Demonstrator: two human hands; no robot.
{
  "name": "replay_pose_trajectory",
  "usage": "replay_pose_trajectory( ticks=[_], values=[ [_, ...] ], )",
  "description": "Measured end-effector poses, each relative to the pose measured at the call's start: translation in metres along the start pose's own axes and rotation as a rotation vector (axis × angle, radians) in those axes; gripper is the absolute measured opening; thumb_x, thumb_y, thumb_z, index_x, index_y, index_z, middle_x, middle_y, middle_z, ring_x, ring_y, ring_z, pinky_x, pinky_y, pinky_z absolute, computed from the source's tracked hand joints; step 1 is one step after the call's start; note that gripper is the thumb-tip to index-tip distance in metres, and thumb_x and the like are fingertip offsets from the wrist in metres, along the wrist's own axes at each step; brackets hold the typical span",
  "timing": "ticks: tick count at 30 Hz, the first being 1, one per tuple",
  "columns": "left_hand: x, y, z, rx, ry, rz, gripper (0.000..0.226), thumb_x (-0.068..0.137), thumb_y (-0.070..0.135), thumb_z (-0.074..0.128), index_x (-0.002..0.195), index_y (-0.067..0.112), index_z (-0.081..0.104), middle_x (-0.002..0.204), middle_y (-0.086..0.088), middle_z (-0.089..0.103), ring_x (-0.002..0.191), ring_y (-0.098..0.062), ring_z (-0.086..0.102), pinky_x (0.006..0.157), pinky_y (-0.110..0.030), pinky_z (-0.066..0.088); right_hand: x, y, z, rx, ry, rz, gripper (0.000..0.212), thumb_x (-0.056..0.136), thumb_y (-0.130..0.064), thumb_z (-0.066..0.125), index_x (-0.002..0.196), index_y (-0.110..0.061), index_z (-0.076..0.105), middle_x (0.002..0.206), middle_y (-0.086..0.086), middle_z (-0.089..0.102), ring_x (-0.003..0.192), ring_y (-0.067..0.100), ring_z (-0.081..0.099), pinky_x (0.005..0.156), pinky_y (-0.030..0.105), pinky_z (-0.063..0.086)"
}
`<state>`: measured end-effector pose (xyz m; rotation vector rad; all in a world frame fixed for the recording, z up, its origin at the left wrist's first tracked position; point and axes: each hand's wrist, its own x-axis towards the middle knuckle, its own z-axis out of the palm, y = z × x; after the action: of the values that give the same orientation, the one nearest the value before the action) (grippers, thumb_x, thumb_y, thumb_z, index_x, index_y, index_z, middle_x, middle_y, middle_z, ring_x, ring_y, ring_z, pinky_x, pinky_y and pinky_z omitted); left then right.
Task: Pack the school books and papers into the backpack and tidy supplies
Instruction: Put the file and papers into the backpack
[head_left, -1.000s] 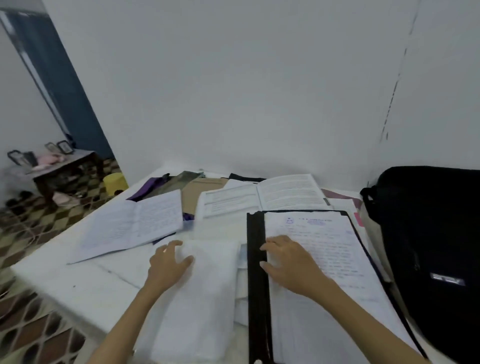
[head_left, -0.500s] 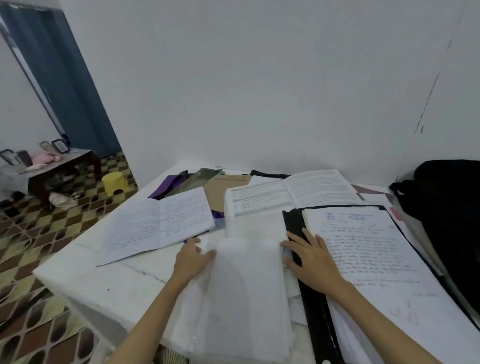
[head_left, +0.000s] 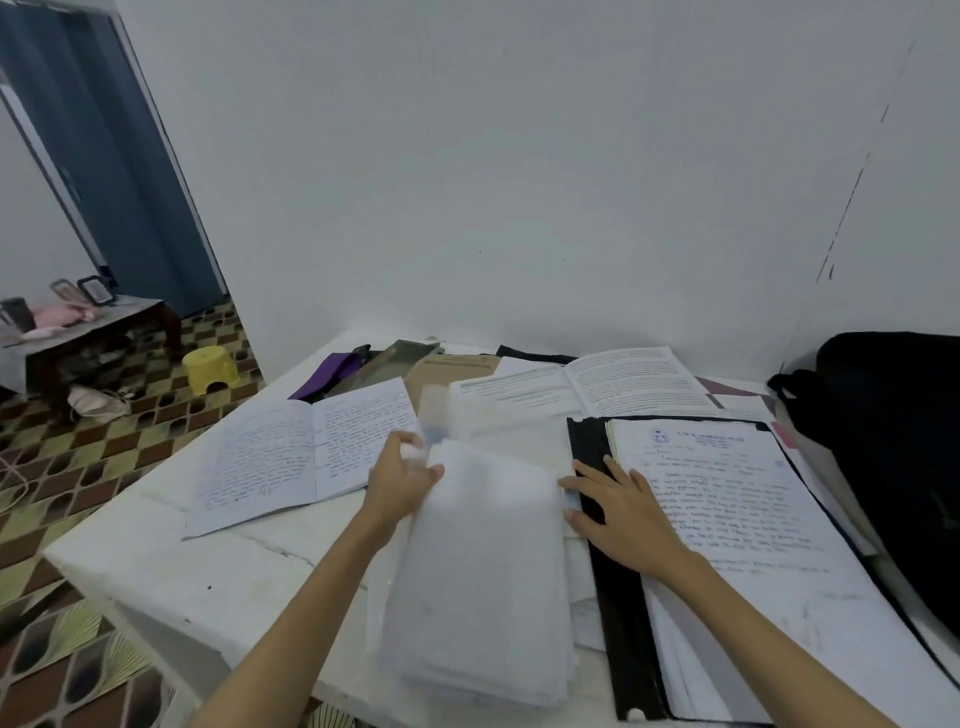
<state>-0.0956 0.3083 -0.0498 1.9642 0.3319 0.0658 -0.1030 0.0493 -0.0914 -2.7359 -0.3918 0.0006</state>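
Observation:
A thick stack of white papers (head_left: 483, 571) lies in the middle of the white table (head_left: 156, 566), its far end lifted and blurred. My left hand (head_left: 400, 480) grips that stack at its far left corner, thumb on top. My right hand (head_left: 618, 506) rests flat, fingers spread, on the black folder (head_left: 618, 613) and the handwritten sheets (head_left: 737, 499) clipped in it. A black backpack (head_left: 893, 457) stands at the right edge of the table, against the wall.
An open handwritten notebook (head_left: 306, 452) lies at the left. An open printed book (head_left: 587, 387) sits behind the stack, over brown, purple and dark green covers (head_left: 363, 366). The table's near left edge drops to a patterned floor with a yellow stool (head_left: 210, 370).
My left hand has taken hold of the paper stack's far corner and raised it. My right hand slid left, from the written sheet to the folder's black spine. The view turned left.

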Motion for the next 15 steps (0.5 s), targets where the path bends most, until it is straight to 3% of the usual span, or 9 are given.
replay_pose_trajectory(
  ticks=[5,9,12,15],
  values=[
    [0.028,0.066,-0.015,-0.056,0.155,0.245,0.025,0.083,0.007,0.064,0.101,0.02,0.052,0.098,-0.004,0.059,0.081,-0.02,0.055,0.064,-0.028,0.042,0.023,-0.005,-0.039,-0.011,-0.012,0.033,0.05,0.097,-0.044,0.043,0.145,-0.034,0.032,0.158,-0.01,0.015,0.147,0.018,0.007,0.116,0.048,0.008],
    [0.048,0.117,-0.019,0.043,0.135,0.31,0.025,0.082,0.011,0.066,0.104,0.019,0.057,0.079,-0.002,0.059,0.074,-0.021,0.055,0.056,-0.025,0.041,0.026,0.002,-0.071,0.314,0.036,0.132,0.038,0.095,-0.039,0.049,0.13,-0.026,0.055,0.14,-0.005,0.05,0.131,0.016,0.041,0.104,0.029,0.031],
    [0.048,0.147,-0.006,0.182,-0.116,0.309,0.032,0.083,0.019,0.069,0.113,0.019,0.057,0.099,-0.007,0.061,0.073,-0.018,0.055,0.055,-0.024,0.043,0.019,0.003,-0.09,0.544,0.025,0.154,0.037,0.095,-0.042,0.049,0.122,-0.019,0.063,0.129,-0.004,0.059,0.116,0.009,0.052,0.094,0.022,0.035],
    [0.031,0.167,0.018,0.271,-0.452,0.302,0.037,0.087,0.022,0.067,0.122,0.016,0.056,0.099,-0.005,0.064,0.058,-0.012,0.059,0.054,-0.02,0.05,0.016,0.004,-0.105,0.688,0.019,0.197,0.046,0.093,-0.054,0.043,0.119,-0.022,0.064,0.121,0.0,0.065,0.112,0.018,0.058,0.09,0.03,0.043]
  ],
)
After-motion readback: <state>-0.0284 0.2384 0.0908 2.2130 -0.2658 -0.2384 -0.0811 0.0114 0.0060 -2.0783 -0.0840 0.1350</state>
